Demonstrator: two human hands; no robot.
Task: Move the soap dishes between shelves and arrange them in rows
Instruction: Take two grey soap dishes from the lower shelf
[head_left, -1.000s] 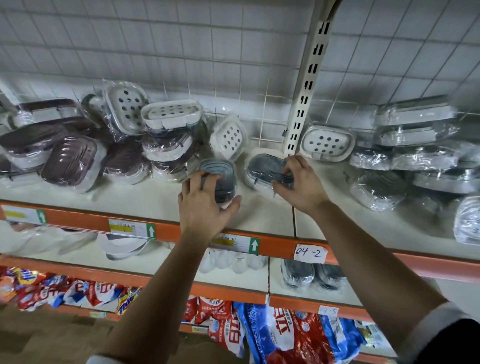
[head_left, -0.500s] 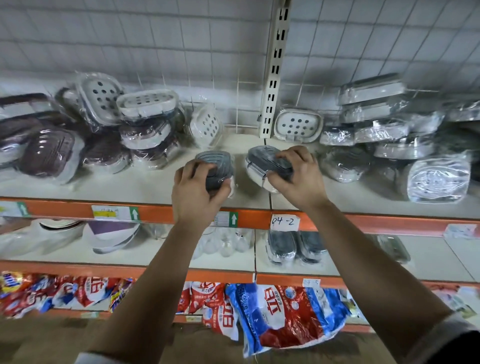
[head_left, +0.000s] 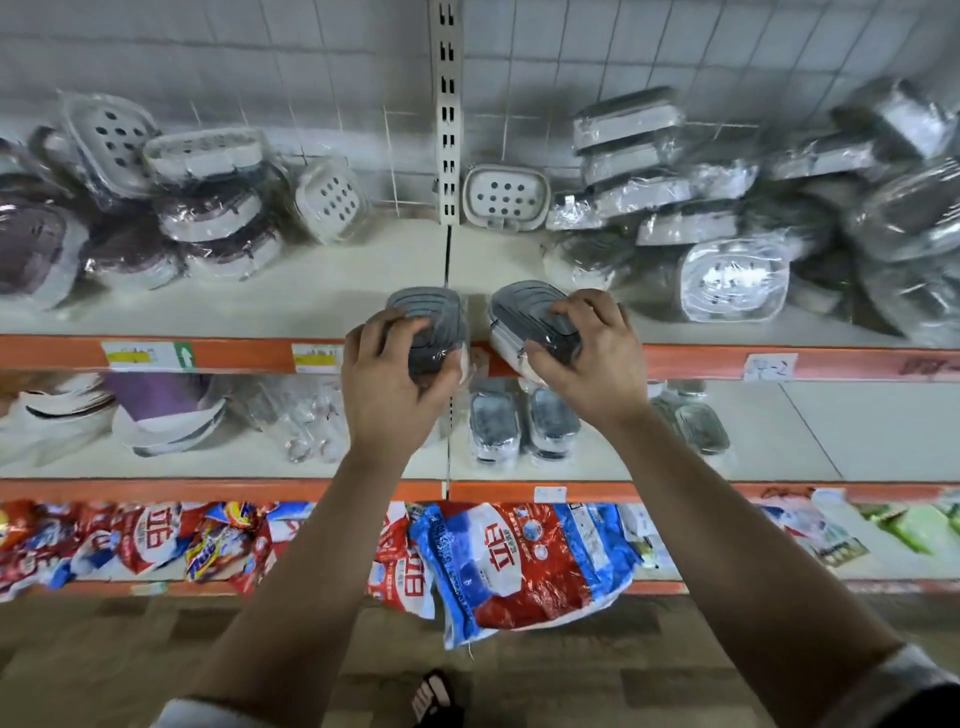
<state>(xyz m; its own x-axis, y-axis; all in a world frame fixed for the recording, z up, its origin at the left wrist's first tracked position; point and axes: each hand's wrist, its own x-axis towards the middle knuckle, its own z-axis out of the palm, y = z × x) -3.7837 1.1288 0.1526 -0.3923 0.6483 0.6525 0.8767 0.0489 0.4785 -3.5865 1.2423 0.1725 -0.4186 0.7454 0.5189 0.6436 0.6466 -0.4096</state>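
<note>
Grey plastic under clear film: two soap dishes, one per hand, at the front edge of the upper shelf; the left hand curls over the near end of the left soap dish, fingers on top and thumb at its side; the right hand grips the right soap dish the same way, fingertips bent over its ribbed lid. Both dishes point their long axis away from the person, toward the tiled back wall, the right one slanted a little; they sit close together but apart; whether they rest on the shelf or are lifted just off it cannot be told. Straight below the hands, on the lower shelf, two matching grey dishes stand side by side, also lengthwise front to back; the right hand is directly over them, the left hand just to their left; a third wrapped dish lies further right. If the pair in hand is to join that row, the move is likely a short drop downward, keeping the same heading. Beyond the fingertips, at least three white dishes with holes lean at the back; the heaps of wrapped dishes to either side are too blurred to count.
</note>
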